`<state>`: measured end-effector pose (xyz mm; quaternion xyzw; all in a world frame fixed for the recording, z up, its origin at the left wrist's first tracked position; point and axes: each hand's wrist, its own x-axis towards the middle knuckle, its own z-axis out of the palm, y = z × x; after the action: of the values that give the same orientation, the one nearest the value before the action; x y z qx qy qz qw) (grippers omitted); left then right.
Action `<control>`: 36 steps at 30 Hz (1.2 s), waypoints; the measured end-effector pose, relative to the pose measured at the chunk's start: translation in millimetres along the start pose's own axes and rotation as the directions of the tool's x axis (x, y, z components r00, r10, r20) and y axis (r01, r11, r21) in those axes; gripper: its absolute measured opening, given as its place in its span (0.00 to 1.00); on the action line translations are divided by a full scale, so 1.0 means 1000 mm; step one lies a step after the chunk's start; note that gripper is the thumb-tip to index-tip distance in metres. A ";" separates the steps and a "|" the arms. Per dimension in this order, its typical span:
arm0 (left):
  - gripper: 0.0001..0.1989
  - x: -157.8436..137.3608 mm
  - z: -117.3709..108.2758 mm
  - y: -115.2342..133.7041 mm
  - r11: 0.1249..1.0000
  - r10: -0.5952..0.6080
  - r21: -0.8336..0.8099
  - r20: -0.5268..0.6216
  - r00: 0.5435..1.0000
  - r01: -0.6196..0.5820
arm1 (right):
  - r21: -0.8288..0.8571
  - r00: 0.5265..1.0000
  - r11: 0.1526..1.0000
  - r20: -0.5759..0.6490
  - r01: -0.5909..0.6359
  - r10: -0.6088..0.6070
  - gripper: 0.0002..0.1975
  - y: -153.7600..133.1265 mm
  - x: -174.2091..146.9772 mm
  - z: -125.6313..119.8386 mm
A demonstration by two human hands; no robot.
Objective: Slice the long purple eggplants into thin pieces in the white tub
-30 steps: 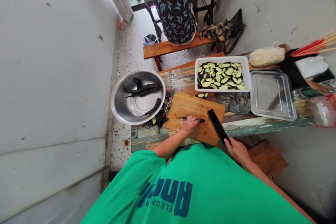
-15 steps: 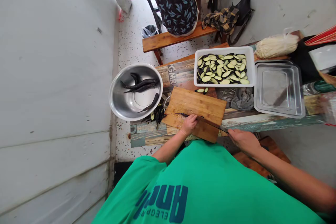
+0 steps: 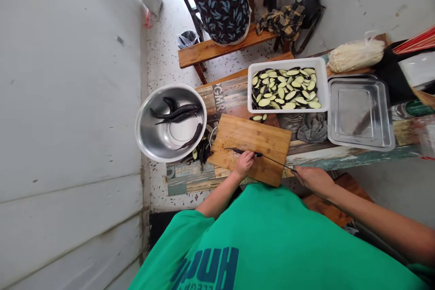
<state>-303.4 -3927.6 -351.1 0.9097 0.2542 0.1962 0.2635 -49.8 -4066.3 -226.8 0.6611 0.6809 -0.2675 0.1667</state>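
Observation:
A slim dark eggplant (image 3: 235, 150) lies along the wooden cutting board (image 3: 258, 131), partly covered by my left hand (image 3: 245, 164), whose fingers are closed on it. My right hand (image 3: 311, 178) grips the handle of a knife (image 3: 277, 162); its thin blade reaches left over the board to the eggplant's right end. Beyond the board stands a white tray (image 3: 249, 93) full of oval eggplant slices (image 3: 283, 89). A few more slices (image 3: 258, 118) lie between tray and board. On the left, a steel basin (image 3: 141, 138) holds several whole eggplants (image 3: 181, 112).
Dark eggplant trimmings (image 3: 204, 152) lie left of the board. To the right are a grey cloth (image 3: 312, 128), a clear plastic lid or container (image 3: 360, 113) and a bag of pale noodle-like strands (image 3: 356, 55). A person (image 3: 217, 4) sits on a bench (image 3: 195, 55) across the table.
The knife blade has turned and now appears edge-thin, showing more of the eggplant's right end. Both hands stay nearly in place. The whole view has shifted slightly.

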 end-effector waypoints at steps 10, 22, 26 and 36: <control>0.17 0.002 -0.005 0.000 0.997 0.040 0.071 -0.019 0.999 -0.039 | 0.089 0.994 0.990 -0.023 -0.106 0.108 0.21 -0.043 0.039 -0.018; 0.13 -0.002 0.001 -0.006 0.984 0.179 0.043 -0.173 0.969 -0.174 | 0.036 0.995 0.998 0.088 -0.059 0.055 0.21 -0.030 0.021 -0.026; 0.11 0.001 -0.004 -0.003 0.979 0.198 0.085 -0.178 0.964 -0.185 | 0.108 0.991 0.986 0.052 -0.125 0.120 0.22 -0.051 0.053 -0.022; 0.17 -0.006 -0.002 -0.011 0.983 0.171 0.091 -0.111 0.979 -0.161 | 0.062 0.993 0.995 0.088 -0.081 0.076 0.19 -0.045 0.006 -0.032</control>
<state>-313.1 -3922.5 -356.8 0.9244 0.2003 0.2605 0.1935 -90.2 -4042.3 -197.9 0.6804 0.6374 -0.3109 0.1846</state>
